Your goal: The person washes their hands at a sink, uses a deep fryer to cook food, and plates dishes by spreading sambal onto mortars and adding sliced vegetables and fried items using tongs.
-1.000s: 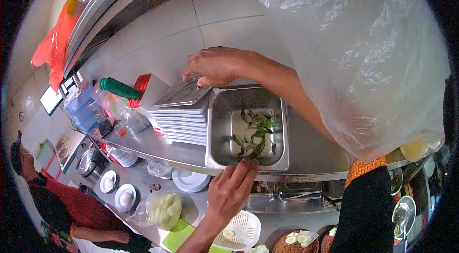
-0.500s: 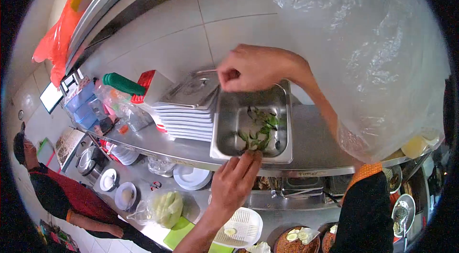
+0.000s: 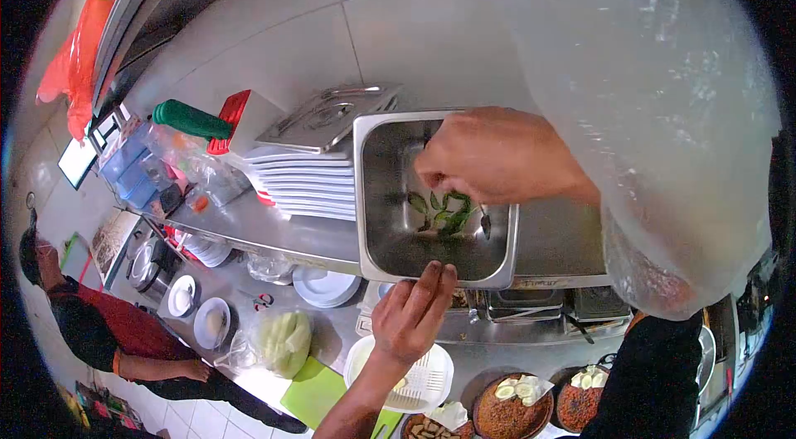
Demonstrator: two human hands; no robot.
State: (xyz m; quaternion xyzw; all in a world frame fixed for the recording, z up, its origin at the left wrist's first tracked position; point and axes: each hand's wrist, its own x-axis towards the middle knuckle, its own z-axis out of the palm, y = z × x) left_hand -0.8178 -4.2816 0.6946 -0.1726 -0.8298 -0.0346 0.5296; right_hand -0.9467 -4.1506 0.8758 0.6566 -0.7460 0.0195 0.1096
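A deep steel food pan point(image 3: 385, 244) sits on the metal shelf, with several green leaves point(image 3: 452, 219) on its bottom. My right hand point(image 3: 506, 159) reaches into the pan from the right, fingers curled together in a pinch at the leaves. Its fingertips are partly hidden, and a green leaf shows right beneath them. At the near rim of the pan, my left hand point(image 3: 412, 315) grips the edge with its fingertips, the thumb out of sight.
Left of the pan, a steel lid point(image 3: 327, 120) lies on stacked white trays point(image 3: 303, 182), beside a green-handled tool point(image 3: 191, 120). A large plastic bag point(image 3: 647, 107) hangs at right. Below are a white basket point(image 3: 431, 381) and bowls of red-brown food point(image 3: 512, 410). Another person point(image 3: 124, 315) stands at left.
My right hand has come down from above the back rim into the pan at the leaves. My left hand has drawn back from the leaves to the near rim. The view has shifted slightly.
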